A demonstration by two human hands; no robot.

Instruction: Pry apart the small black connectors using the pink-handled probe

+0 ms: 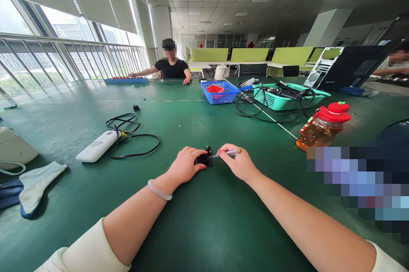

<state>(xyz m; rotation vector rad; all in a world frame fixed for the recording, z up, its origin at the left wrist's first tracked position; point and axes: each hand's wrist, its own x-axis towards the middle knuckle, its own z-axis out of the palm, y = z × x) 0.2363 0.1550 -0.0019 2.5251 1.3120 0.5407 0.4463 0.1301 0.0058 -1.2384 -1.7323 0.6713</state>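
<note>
On the green table, a small black part (208, 161) lies in front of me, its exact kind too small to make out. My left hand (185, 164) grips it from the left, thumb near and fingers over the far side. In my right hand (238, 164) is a slim screwdriver (230, 152), pinched between thumb and fingers. The tool lies almost level, its thin shaft pointing left and its tip meeting or nearly touching the black part. Fingers partly cover the part.
Left are a white power bank-like device (99, 146) with black cable (140, 136) and a glove (38, 189). Ahead stand a blue basket (220, 97) and a green basket (277, 102) of cables. A red-lidded bottle (324, 129) stands right. A person (172, 65) sits opposite.
</note>
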